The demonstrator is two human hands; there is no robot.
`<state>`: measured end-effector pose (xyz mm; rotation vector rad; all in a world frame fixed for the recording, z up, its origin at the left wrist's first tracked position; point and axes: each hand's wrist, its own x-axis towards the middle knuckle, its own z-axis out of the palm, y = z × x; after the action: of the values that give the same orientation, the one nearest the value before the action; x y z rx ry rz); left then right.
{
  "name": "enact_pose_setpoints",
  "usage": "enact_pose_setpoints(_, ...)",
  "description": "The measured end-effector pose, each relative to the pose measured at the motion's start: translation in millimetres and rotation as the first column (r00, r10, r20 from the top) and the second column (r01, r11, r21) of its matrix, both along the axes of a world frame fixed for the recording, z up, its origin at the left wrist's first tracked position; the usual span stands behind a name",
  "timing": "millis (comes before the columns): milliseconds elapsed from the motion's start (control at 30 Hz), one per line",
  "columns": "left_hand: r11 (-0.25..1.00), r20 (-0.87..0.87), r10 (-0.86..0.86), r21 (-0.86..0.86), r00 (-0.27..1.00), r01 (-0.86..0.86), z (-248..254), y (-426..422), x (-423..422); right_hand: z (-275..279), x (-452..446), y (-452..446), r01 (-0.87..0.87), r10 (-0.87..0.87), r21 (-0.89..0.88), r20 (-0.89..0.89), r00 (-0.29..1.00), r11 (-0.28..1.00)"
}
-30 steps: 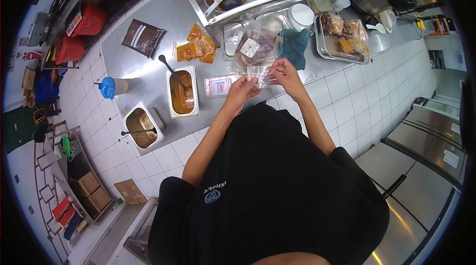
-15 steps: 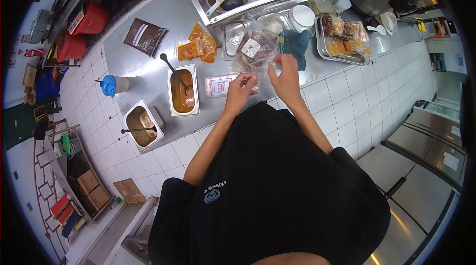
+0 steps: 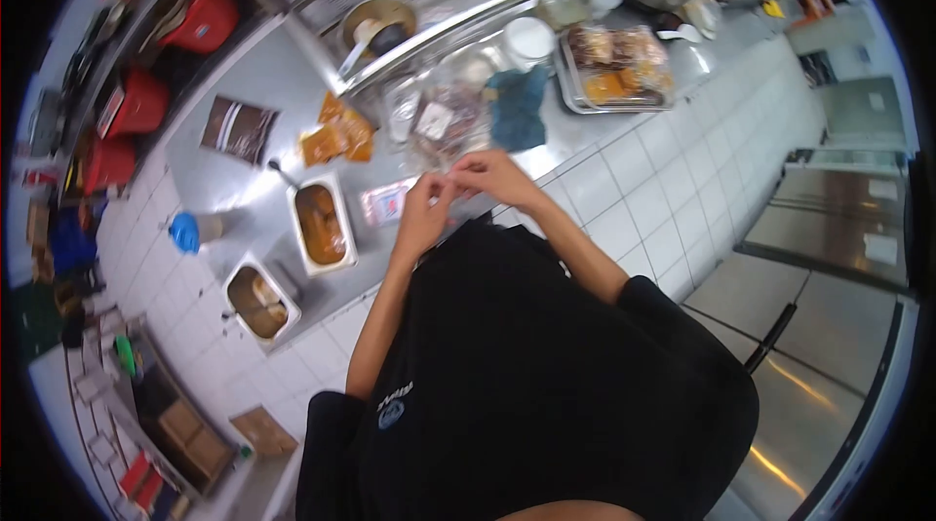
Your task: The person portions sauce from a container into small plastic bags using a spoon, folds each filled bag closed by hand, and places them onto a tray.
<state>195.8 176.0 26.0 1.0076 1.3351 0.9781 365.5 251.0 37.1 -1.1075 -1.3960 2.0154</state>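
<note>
My left hand (image 3: 426, 207) and my right hand (image 3: 489, 176) meet over the near edge of the steel counter, fingertips pinched together. Something clear and thin may be between them, but blur hides what it is. Just left of my left hand lies a flat pack with a pink and white label (image 3: 386, 202). Beyond my hands sits a clear plastic bag of dark reddish contents (image 3: 458, 116), with a white label on it. A blue-green cloth (image 3: 517, 109) lies right of that bag, beyond my right hand.
Two steel pans of sauce, one brown-orange (image 3: 325, 226) and one paler (image 3: 261, 302), stand left. Orange packets (image 3: 338, 131), a dark brown pouch (image 3: 239, 129) and a blue-lidded cup (image 3: 185, 231) are nearby. A tray of bagged food (image 3: 614, 107) sits right; a rail (image 3: 478, 19) crosses behind.
My hands, apart half a second ago, have come together at the fingertips. The right hand moved left and nearer to me. The whole view has shifted and tilted.
</note>
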Motion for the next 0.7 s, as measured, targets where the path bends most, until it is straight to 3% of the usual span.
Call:
enact_pose_setpoints(67, 0.998, -0.014, -0.051, -0.026, 0.999, 0.051, 6, 1, -7, 0, 0, -1, 0.026, -0.032, -0.112, -0.059, 0.998, 0.993)
enact_pose_setpoints(200, 0.984, -0.027, -0.175, 0.005, 0.984, 0.176, -2, -1, -14, 0, -1, 1, -0.04, 0.039, -0.079, -0.022, 0.999, 0.996)
enact_pose_setpoints(267, 0.984, 0.045, -0.173, 0.037, 0.984, 0.172, -12, -3, -13, 10, -5, 4, -0.292, 0.3, -0.073, 0.274, 0.914, 0.954)
enact_pose_setpoints(333, 0.976, 0.017, -0.212, 0.058, 0.977, 0.211, -9, -6, -12, 10, -10, 1, -0.303, 0.283, 0.007, 0.332, 0.9, 0.953)
enact_pose_setpoints(400, 0.988, -0.066, -0.149, 0.018, 0.987, 0.15, -13, -9, -12, 11, -18, -4, -0.419, 0.163, 0.41, 0.528, 0.833, 0.81)
enact_pose_setpoints(433, 0.969, -0.345, -0.154, 0.13, 0.926, 0.209, -16, -10, -16, 4, -22, -9, -0.389, 0.105, 0.474, 0.52, 0.848, 0.79)
enact_pose_setpoints(467, 0.964, -0.344, -0.157, 0.15, 0.926, 0.219, -13, -9, -16, -4, -25, -13, -0.36, 0.049, 0.536, 0.508, 0.86, 0.763)
enact_pose_setpoints(533, 0.919, -0.583, -0.06, 0.284, 0.81, 0.273, -3, -7, -17, -4, -30, -14, -0.325, 0.005, 0.596, 0.474, 0.881, 0.734)
enact_pose_setpoints(600, 0.922, -0.577, -0.005, 0.314, 0.817, 0.227, 9, -2, -15, 1, -33, -6, -0.38, 0.055, 0.649, 0.462, 0.885, 0.658)
enact_pose_setpoints(700, 0.952, -0.587, 0.073, 0.283, 0.806, 0.12, 12, -7, -10, 17, -38, -6, -0.437, 0.045, 0.578, 0.569, 0.821, 0.689)
